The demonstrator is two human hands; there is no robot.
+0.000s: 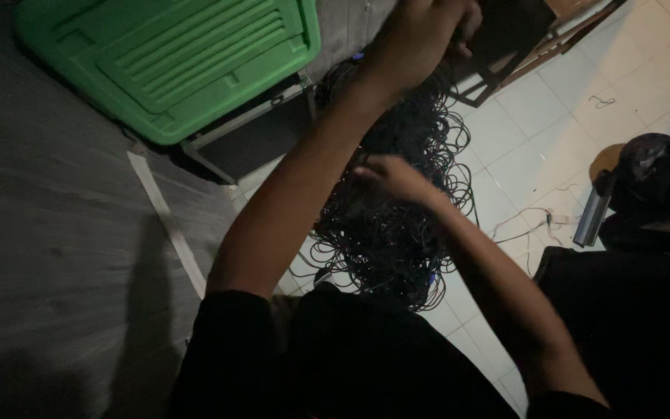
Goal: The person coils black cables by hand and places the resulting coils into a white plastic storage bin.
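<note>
Wire tangle (393, 209): a dark mass of thin looped cable hanging over the white tiled floor (537, 132), in the middle of the view.
Left hand (420, 35): raised at the top edge, grip closed on the upper strands of the wire tangle.
Right hand (389, 174): lower, fingers spread against the loops; whether they pinch a strand I cannot tell.
Left side: a grey wall (48, 233) with a green plastic lid (172, 58) leaning over a dark case (253, 140), near the tangle.
Right side: a dark bundle (657, 182) and stray light wires (533, 221) lie on the tiles.
Open room: bare tiles show only between the tangle and the bundle.
</note>
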